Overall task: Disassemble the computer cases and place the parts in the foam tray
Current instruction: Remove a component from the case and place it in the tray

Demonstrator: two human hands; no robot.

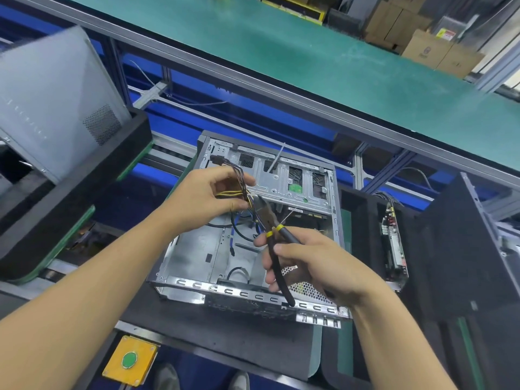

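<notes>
Computer case (pixel 197 257) lies open on its side on the black mat in the middle of the bench, with its side panel already off. Its inside is mostly bare metal, so I judge that the bigger parts are out. In the black foam tray (pixel 363 220) just beside it on the right, one circuit board (pixel 392 243) stands in a slot.

What is left here seems to be the wiring. The left hand (pixel 202 192) pinches a wire bundle (pixel 233 194) between thumb and fingers and holds it above the case. The right hand (pixel 318 263) grips the cutters (pixel 266 213) with fingers curled round the handles, which stand apart. The tip is at the bundle, close to the left thumb; whether it bites on a tie or on a wire, I cannot tell. Blue and black cables (pixel 232 237) are not yet removed from the case floor. A second case (pixel 56 94) waits at the left, closed as far as I can see.
</notes>
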